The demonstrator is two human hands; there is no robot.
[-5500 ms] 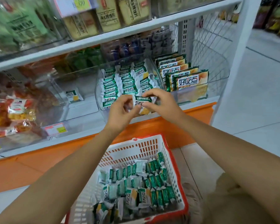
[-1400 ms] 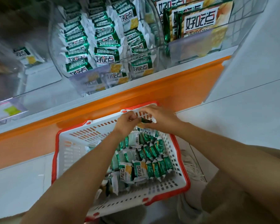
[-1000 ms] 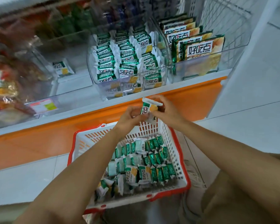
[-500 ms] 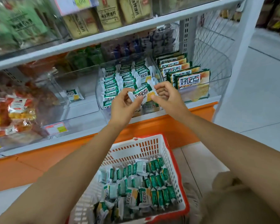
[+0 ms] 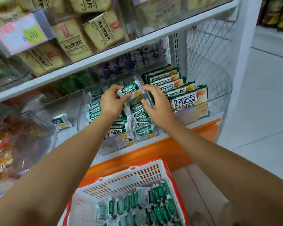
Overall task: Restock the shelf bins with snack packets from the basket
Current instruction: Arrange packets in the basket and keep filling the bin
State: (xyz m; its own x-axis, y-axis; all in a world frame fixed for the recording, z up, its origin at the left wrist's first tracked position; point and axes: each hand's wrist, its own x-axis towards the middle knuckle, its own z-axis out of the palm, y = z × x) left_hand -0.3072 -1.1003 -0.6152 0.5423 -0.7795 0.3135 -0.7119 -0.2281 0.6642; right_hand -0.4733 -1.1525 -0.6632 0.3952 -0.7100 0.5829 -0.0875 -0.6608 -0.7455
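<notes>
The shelf [image 5: 137, 44] carries a clear bin [image 5: 83, 111] of green packets (rows standing on edge). The basket [image 5: 137, 175] sits below, part full. The left hand [image 5: 111, 103] pinches one packet [image 5: 130, 92] over the bin's back rows. The right hand [image 5: 155, 103] curls at the bin's right wall; I cannot tell whether it grips anything.
</notes>
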